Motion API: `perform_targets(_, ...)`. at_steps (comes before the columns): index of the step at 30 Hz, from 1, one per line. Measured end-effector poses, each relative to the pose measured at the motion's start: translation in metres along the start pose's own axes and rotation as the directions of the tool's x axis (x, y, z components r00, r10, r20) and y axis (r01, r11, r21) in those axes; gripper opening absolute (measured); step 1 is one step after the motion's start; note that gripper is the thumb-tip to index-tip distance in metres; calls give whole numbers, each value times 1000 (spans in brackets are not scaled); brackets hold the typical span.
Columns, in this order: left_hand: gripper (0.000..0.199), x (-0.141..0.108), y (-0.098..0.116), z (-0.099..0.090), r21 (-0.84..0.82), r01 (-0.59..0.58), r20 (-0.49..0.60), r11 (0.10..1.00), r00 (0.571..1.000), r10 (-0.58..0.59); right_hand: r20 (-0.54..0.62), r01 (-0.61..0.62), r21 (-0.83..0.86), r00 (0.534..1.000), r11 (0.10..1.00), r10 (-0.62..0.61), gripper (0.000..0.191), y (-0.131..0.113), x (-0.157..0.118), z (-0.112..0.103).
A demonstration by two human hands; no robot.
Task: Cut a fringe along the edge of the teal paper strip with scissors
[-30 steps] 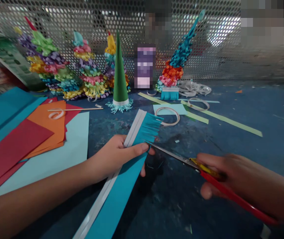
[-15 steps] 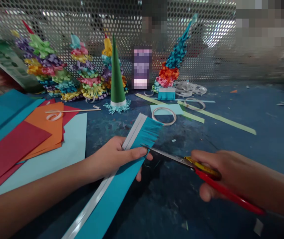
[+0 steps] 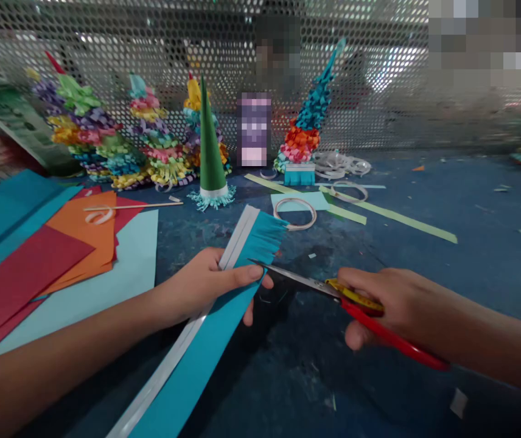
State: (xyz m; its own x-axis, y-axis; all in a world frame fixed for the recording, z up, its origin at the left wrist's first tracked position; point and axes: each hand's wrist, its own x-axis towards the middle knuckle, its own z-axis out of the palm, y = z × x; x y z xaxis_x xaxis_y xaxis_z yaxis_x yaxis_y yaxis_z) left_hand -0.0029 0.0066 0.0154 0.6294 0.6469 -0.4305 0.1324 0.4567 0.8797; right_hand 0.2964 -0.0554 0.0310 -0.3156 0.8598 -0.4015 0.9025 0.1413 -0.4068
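Left forearm [image 3: 59,365] reaches in from eight o'clock, its hand [image 3: 206,286] curled and gripping at centre; right forearm [image 3: 484,347] enters from four o'clock, its hand [image 3: 379,304] closed in a firm grip

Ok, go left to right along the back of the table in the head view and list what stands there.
Curled-paper tree → second curled-paper tree → green paper cone → orange-and-blue curled-paper tree → pile of paper rings

Green paper cone [image 3: 211,149] beside curled-paper trees [image 3: 157,137]
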Motion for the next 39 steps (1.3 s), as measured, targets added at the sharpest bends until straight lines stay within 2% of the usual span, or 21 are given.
perform_targets(3, 42, 0, 0, 0, -4, 5, 21, 1000, 1000, -5, 1, -13, -8, 1000, 1000, 13, 43, -4, -1, 1)
perform_targets(8, 38, 1, -2, -2, -9, -9, 20, 1000, 1000, 9, -59, 6, -9, 998, 1000, -6, 42, -5, 2, 4)
perform_targets(14, 36, 2, -4, -2, -8, -21, 34, 1000, 999, 21, -9, 44, 39, 999, 998, -43, 25, 2, 4, 5)
perform_targets(19, 36, 2, -3, -1, -22, -15, 45, 1000, 999, 16, -4, -44, 15, 999, 999, 44, 43, -8, 1, 1)
perform_targets(26, 36, 3, -4, -1, 18, -28, 43, 999, 999, 27, 11, -44, -1, 999, 999, 44, 33, 0, 6, 6)
perform_targets(31, 41, 1, -3, 0, 35, -47, 18, 998, 999, 47, -26, -79, -34, 997, 996, 78, 29, 2, 9, 7)
perform_targets(39, 41, 4, -5, 1, 81, -126, -18, 989, 992, 127, -118, -55, -74, 992, 996, 46, 41, -4, 12, 6)
